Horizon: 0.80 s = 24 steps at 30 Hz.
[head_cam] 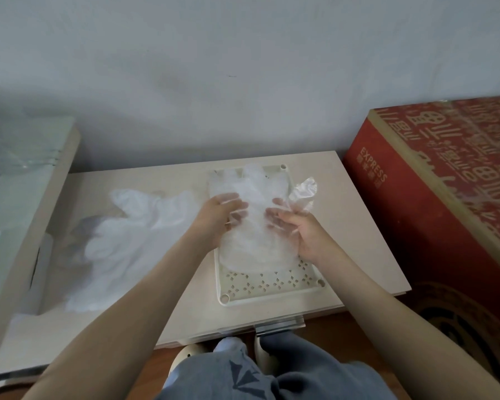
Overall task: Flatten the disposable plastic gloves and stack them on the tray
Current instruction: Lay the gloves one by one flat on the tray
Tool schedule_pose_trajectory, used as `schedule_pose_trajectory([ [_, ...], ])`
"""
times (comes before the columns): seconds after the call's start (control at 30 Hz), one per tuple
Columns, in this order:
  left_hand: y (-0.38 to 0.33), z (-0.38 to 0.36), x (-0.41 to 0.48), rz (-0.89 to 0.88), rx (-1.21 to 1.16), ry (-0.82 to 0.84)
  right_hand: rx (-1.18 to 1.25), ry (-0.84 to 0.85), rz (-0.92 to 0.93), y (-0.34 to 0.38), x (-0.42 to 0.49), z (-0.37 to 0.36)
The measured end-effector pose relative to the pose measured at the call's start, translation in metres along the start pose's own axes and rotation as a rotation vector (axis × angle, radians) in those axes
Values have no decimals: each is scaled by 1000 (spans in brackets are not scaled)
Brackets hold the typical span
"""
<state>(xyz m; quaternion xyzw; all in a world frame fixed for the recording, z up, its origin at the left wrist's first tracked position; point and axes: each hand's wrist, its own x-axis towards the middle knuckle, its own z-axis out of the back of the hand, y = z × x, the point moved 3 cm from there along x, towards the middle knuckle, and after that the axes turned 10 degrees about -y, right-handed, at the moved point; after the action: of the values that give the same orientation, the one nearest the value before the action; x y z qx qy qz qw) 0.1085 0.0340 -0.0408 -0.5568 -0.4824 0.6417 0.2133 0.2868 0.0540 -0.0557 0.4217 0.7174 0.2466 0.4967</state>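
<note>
A cream perforated tray [272, 287] lies on the low table, right of centre. A clear plastic glove [254, 226] is spread over its upper part, on top of other flat gloves. My left hand [217, 220] holds the glove's left edge, fingers under the film. My right hand [295, 229] grips the right side, where a crumpled flap [305, 189] sticks up past the tray's right rim. A loose heap of several crumpled gloves [122, 243] lies on the table to the left.
A red printed carton [433, 203] stands close on the right of the table. A pale shelf with plastic film [20, 180] rises at the left. My knees and slippers [243, 368] are below the table's front edge. A grey wall is behind.
</note>
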Motion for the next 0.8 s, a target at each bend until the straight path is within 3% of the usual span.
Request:
schedule_pose_trajectory([
  [0.13,1,5,5,-101,176,-45,-81,-44,17,-2,4,-1],
  [0.37,-6,8,3,-126,192,88,-207,-72,179,13,9,5],
  [0.6,-20,7,12,-54,5,168,-445,107,138,18,7,4],
  [0.7,-25,11,22,-94,39,126,-348,229,15,22,10,2],
  [0.8,-28,13,22,-97,97,155,-128,227,-59,35,14,-2],
])
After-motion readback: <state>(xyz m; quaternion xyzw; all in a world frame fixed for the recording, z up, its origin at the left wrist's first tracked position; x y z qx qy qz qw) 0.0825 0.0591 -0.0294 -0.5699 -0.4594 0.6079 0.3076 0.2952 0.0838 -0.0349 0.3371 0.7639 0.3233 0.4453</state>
